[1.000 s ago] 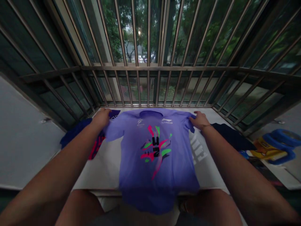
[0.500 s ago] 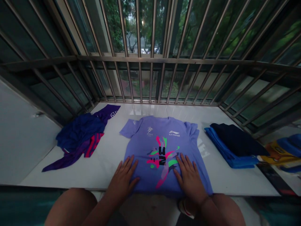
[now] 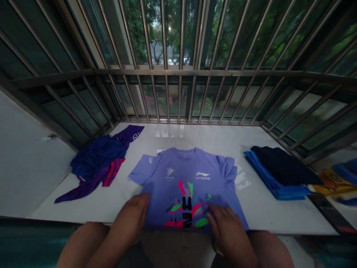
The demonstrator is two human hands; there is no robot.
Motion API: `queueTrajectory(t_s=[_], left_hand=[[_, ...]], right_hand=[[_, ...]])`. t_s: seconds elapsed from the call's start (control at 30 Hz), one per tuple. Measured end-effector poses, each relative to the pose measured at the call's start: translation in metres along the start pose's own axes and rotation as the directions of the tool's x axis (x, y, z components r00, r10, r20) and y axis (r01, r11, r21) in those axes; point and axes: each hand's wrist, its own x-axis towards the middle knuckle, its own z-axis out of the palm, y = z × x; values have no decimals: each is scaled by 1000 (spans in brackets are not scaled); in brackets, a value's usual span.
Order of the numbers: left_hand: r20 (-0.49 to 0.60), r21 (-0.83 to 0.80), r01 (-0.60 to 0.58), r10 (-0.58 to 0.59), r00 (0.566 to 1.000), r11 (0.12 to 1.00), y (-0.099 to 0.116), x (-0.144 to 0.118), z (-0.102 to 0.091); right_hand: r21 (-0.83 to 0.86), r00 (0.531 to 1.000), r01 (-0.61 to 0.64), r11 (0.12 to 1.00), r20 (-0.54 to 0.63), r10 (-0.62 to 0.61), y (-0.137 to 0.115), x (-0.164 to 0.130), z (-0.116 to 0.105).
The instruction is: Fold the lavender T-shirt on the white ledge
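Right up close, two knees [image 3: 83, 243] frame the near edge of the ledge [image 3: 267, 216], and here are two hands on one purple shirt [image 3: 189, 186]: left hand [image 3: 134, 210] curled at its side edge, right hand [image 3: 227, 225] bent over its lower front, apparently so the cloth is managed evenly from both sides. Does either grip actually pinch fabric? Can't tell! The shirt lies front up in the middle, collar toward the window, presumably to keep its lower end within reach; two sleeves, one spread, one rumpled. Further out, right, one neat stack [image 3: 281, 167], at least two pieces, dark over blue, set aside likely to stay tidy. Left, one loose heap [image 3: 97, 160], pieces too tangled to count, probably parked there to leave working room. Beyond it all, a row of metal bars [image 3: 181, 72]!
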Motion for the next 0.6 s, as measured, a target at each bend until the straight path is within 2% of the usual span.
queueTrajectory(t_s=[0.07, 0.17, 0.23, 0.3, 0.37, 0.43, 0.53, 0.6], left_hand=[[-19, 8, -42, 42, 999, 999, 4, 41, -11], [-15, 52, -75, 75, 997, 996, 4, 100, -6], [13, 81, -44, 43, 999, 996, -5, 131, 4], [50, 103, 39, -45, 998, 994, -22, 150, 14], [72, 123, 131, -140, 988, 984, -44, 154, 21], [71, 151, 192, -204, 976, 970, -67, 145, 27], [32, 215, 274, -287, 957, 937, -94, 120, 31], [-5, 251, 332, -342, 940, 909, -101, 109, 29]], right_hand=[[25, 999, 24, 999, -41, -23, 10, 39, -22], [-49, 991, 4, 999, -136, -10, 40, 107, -37], [-98, 993, -15, 995, -119, 3, 66, 145, -35], [-138, 999, -41, 990, -33, 37, 93, 171, -30], [-168, 995, -83, 982, 46, 92, 118, 181, -25], [-185, 987, -127, 974, 70, 142, 141, 175, -21], [-202, 976, -208, 957, 21, 216, 170, 152, -19], [-206, 964, -266, 942, -26, 266, 185, 138, -18]])
